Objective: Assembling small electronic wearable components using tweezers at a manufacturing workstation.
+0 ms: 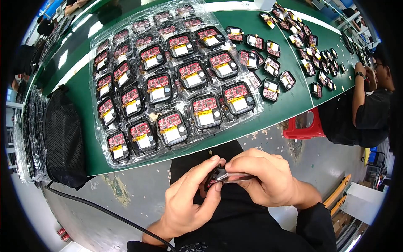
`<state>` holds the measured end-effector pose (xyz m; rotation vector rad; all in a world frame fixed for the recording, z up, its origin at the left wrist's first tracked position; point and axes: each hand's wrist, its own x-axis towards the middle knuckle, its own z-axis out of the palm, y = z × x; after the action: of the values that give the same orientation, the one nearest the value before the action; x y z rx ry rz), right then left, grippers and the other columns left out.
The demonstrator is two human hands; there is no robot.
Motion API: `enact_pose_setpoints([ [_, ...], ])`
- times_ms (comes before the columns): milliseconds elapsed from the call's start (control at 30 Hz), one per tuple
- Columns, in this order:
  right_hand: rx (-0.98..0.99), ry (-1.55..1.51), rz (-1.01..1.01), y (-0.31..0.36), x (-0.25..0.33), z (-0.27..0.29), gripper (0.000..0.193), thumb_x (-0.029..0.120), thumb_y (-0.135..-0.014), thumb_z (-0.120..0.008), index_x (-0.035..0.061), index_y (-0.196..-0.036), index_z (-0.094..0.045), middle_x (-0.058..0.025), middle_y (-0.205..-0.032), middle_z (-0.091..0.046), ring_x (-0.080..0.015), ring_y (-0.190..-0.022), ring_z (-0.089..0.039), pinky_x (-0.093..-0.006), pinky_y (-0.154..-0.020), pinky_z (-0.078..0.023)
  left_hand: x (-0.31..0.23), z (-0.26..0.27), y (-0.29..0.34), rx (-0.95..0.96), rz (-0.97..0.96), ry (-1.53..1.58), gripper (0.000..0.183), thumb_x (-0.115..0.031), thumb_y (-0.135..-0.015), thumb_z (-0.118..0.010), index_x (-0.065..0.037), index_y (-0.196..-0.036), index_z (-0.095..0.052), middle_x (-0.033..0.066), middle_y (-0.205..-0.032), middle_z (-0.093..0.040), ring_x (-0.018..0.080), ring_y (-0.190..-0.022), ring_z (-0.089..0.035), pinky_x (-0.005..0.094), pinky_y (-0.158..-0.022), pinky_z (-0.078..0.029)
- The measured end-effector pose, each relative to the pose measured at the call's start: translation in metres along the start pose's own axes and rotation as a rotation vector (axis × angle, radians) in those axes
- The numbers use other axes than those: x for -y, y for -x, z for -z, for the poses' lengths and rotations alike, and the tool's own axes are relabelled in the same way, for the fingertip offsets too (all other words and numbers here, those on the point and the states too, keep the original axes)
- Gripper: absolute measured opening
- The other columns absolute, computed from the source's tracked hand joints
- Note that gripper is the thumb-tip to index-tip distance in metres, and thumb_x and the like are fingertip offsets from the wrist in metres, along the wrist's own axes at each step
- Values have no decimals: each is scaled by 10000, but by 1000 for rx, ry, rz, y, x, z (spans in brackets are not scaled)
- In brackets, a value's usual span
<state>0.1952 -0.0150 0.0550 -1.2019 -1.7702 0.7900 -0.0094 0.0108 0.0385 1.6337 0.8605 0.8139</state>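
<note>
1. Left hand [184, 199]: thumb near, fingers far, gripping a black-cased circuit module [213, 179] between their tips.
2. Right hand [268, 178]: pinching a slim metallic tool [241, 177], its left end at the module.
3. Module: near side of green table [291, 98].

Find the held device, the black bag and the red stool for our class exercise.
Held device [213, 180], head view: on its red board.
Black bag [64, 136], head view: on the middle of its mesh side.
Red stool [303, 133], head view: on the edge below its opening.
</note>
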Motion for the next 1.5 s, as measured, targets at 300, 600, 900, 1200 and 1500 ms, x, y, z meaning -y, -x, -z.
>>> enact_pose_setpoints([
  [300,62,98,-98,-4,9,15,312,-6,-734,-745,45,-1039,-709,-76,-966,-668,-224,-715,-687,-327,-569,-561,3,-2,0,-62,39,230,573,77,-912,-673,54,-1441,-455,213,-1262,-686,155,-994,-709,218,-672,-549],
  [600,55,42,-161,-4,10,12,341,-66,-715,-761,30,-1038,-713,-106,-964,-703,-258,-768,-714,-329,-625,-588,5,0,2,48,57,85,589,131,-921,-604,70,-1456,-367,282,-1260,-646,237,-1122,-665,319,-926,-552],
  [900,14,26,-170,-6,10,4,288,-132,-701,-722,8,-950,-755,-123,-918,-741,-244,-764,-736,-307,-646,-590,5,-2,-2,51,-31,-28,641,172,-874,-606,68,-1459,-366,288,-1271,-649,251,-1120,-678,332,-926,-569],
  [1200,-65,-13,-179,2,-2,-9,363,-110,-734,-746,16,-1074,-719,-105,-933,-682,-240,-833,-723,-331,-671,-574,11,-6,-6,-99,-163,-65,585,130,-825,-732,66,-1371,-530,211,-1219,-708,204,-793,-697,268,-595,-540],
  [1500,25,-120,-332,0,1,4,364,36,-839,-802,12,-1175,-665,-104,-1022,-749,-181,-740,-702,-288,-604,-533,10,-6,-8,-63,-436,-234,586,171,-781,-737,70,-1329,-557,252,-1147,-707,250,-711,-662,298,-620,-553],
])
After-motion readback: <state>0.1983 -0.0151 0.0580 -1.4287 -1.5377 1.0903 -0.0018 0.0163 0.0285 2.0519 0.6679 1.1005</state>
